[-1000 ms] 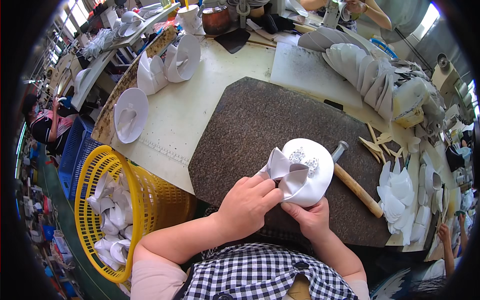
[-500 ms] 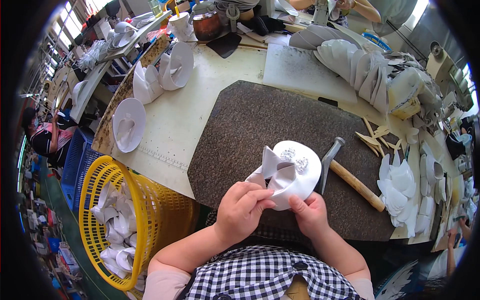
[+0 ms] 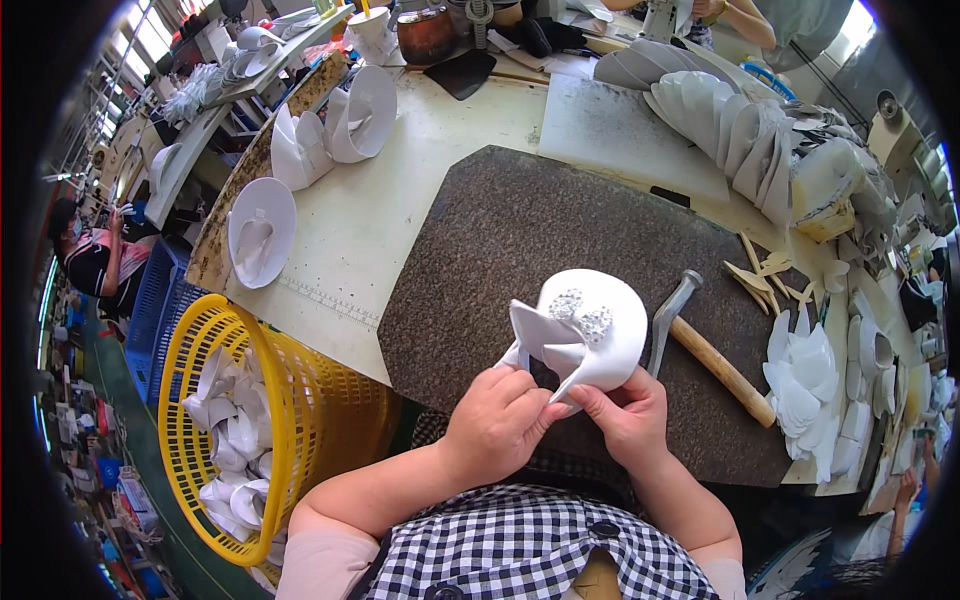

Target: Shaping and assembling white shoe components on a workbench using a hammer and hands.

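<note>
The left hand [image 3: 495,418] pinched the lower-left edge of a curved white piece with glittery silver patches [image 3: 612,293] — the right hand [image 3: 630,415] gripped its lower-right rim — over a dark speckled slab [image 3: 480,230], near a wooden-handled metal hammer [image 3: 718,367].

Left hand [image 3: 497,420] and right hand [image 3: 632,418] grip 1 curved white piece [image 3: 615,345]; metal-headed wooden hammer [image 3: 722,371], right; yellow perforated basket [image 3: 325,402], left.

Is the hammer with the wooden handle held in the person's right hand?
No, the hammer lies on the dark slab, while the right hand holds the white piece.
</note>
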The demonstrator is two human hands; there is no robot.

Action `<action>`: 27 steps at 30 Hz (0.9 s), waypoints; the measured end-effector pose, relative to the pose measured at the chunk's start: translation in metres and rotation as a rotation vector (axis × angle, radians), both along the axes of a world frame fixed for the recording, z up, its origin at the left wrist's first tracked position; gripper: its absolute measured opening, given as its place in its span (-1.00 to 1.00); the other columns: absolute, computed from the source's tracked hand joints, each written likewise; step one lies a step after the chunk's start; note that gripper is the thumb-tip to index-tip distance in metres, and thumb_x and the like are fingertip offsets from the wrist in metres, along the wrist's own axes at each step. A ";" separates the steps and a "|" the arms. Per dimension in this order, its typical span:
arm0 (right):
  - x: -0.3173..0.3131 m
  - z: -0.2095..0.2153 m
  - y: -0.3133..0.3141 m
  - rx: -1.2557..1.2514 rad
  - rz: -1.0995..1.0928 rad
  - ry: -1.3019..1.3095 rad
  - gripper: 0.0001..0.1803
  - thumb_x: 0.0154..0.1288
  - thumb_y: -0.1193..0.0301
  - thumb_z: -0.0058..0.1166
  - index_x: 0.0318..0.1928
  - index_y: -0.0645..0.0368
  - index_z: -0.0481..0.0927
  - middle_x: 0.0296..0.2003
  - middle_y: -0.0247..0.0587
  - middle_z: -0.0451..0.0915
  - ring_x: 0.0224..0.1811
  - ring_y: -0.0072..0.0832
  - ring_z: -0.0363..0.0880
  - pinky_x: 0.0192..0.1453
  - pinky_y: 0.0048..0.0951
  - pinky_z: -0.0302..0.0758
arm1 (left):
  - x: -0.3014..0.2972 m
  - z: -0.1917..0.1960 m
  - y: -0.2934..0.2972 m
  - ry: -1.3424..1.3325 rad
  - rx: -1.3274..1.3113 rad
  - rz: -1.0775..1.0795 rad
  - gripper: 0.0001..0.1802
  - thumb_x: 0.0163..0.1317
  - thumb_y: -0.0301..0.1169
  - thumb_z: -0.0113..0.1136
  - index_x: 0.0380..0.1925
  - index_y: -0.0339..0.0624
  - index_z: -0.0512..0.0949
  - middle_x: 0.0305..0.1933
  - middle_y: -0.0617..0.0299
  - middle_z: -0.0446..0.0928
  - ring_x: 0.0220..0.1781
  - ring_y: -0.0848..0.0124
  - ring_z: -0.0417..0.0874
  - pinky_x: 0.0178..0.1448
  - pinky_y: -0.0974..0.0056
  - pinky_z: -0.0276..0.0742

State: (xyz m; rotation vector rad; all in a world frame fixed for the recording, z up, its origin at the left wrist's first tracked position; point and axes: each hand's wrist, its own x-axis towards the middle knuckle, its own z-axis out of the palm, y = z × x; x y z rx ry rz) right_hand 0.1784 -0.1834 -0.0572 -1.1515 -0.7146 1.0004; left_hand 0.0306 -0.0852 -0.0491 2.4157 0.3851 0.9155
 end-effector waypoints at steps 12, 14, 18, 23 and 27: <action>0.012 0.007 0.016 0.093 0.073 -0.406 -0.57 0.02 0.43 0.43 -0.10 0.21 0.55 -0.16 -0.30 0.60 -0.10 -0.53 0.56 0.03 -0.43 0.47 | 0.012 0.048 0.027 -0.457 -1.675 -0.250 -0.73 0.42 -0.32 -0.02 -0.06 -0.27 0.51 -0.09 0.12 0.57 0.00 0.35 0.58 0.07 0.24 0.46; 0.014 0.008 0.013 0.069 0.093 -0.236 -0.61 0.05 0.47 0.41 -0.09 0.22 0.59 -0.14 -0.29 0.62 -0.05 -0.52 0.57 0.06 -0.43 0.48 | 0.015 0.054 0.041 0.033 -0.415 -0.197 -0.73 0.36 -0.34 0.01 -0.06 -0.27 0.53 -0.04 0.01 0.54 0.02 0.14 0.57 0.10 0.15 0.46; 0.017 0.010 0.005 0.110 0.118 -0.066 -0.68 0.16 0.59 0.28 -0.05 0.29 0.58 -0.08 -0.23 0.62 -0.04 -0.53 0.59 0.05 -0.47 0.54 | 0.026 0.067 0.058 0.296 -0.403 -0.271 -0.75 0.27 -0.47 0.10 -0.05 -0.24 0.53 -0.15 0.03 0.55 -0.07 0.11 0.55 0.03 0.12 0.45; 0.022 0.001 -0.005 0.107 0.159 -0.005 -0.65 0.15 0.59 0.28 -0.01 0.27 0.58 -0.06 -0.24 0.61 -0.04 -0.52 0.58 0.05 -0.46 0.53 | 0.032 0.051 0.069 0.223 -0.995 -0.373 -0.82 0.24 -0.39 0.24 -0.30 -0.27 0.50 -0.35 0.26 0.56 -0.32 0.55 0.51 -0.20 0.39 0.46; 0.011 0.008 -0.006 0.080 0.103 0.092 -0.67 0.18 0.55 0.27 -0.02 0.27 0.59 -0.06 -0.22 0.62 -0.01 -0.50 0.58 0.09 -0.42 0.51 | 0.038 0.055 0.056 0.200 -0.733 -0.270 -0.84 0.23 -0.42 0.24 -0.38 -0.27 0.49 -0.43 0.20 0.56 -0.37 0.49 0.53 -0.26 0.33 0.46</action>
